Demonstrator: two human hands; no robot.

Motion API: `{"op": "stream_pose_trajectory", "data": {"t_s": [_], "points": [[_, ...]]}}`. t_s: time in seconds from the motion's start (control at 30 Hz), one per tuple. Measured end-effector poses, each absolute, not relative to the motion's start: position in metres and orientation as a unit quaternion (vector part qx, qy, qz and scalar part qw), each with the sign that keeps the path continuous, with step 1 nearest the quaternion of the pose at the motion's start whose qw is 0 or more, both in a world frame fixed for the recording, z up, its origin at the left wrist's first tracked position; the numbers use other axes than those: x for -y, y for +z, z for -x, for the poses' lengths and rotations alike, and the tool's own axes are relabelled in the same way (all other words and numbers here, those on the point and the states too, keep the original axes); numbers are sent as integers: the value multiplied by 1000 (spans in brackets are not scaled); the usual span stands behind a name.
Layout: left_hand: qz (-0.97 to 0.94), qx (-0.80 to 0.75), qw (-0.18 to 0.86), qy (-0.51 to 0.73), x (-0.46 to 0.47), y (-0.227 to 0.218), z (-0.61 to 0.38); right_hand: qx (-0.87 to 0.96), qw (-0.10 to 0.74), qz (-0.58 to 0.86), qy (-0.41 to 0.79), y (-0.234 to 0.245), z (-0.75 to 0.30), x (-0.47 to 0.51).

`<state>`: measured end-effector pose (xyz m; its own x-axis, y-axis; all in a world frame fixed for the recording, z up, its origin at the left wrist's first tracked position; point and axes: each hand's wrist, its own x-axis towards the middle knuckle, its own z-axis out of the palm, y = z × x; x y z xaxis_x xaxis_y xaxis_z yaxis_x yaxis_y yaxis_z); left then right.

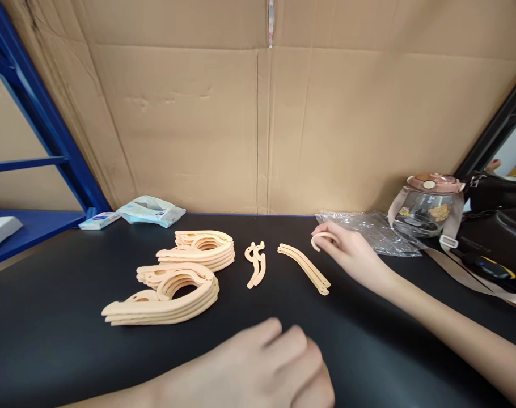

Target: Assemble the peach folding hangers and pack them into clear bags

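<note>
1) A cardboard wall [177,130] rises along the back edge of the black desk [62,317], with a blue metal frame [51,107] at the left
2) I see the right hand [352,247] over the right half, short of the back edge, thumb and fingers pinching a curved beige piece [325,234]
3) The left hand [279,368] is toward the front edge, fingers curled in and blurred; I cannot tell whether they hold anything
4) Just left of the right hand lie slim curved strips [305,267], side by side; beyond them, near the desk's middle, are two hooked pieces [262,271]
5) Toward the left edge sit a back stack [215,260] and a front stack [168,310] of beige curved parts
6) A light-blue packet [151,212] lies near the back left corner; a lidded bottle [419,218] stands near the back right one, beside clear plastic wrap [368,226]
</note>
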<state>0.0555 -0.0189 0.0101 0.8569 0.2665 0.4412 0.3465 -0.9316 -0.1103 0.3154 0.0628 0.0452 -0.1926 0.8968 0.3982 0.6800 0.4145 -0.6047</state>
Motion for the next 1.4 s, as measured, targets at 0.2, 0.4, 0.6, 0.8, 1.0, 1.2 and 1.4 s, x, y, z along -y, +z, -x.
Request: {"op": "stream_pose_trajectory", "data": {"t_s": [0.2,0.4,0.6,0.8,1.0,1.2,1.4], "points": [[971,184,39,-149,-5,44,-77,807,224,530,128,33,-311,-64],[953,228,20,-197,1,35,-66,793,209,562,109,38,-299,-53],[961,200,53,-185,6,36,-68,742,328,538,231,42,-294,-49],[951,235,57,-194,10,33,-66,706,416,496,285,44,-305,-60],[908,329,161,-204,7,27,-66,721,381,497,296,42,-302,-54],[917,348,58,-188,6,28,-66,662,372,466,454,41,-297,-52],[895,352,-80,-261,7,34,-65,578,395,422,576,41,-302,-55]]}}
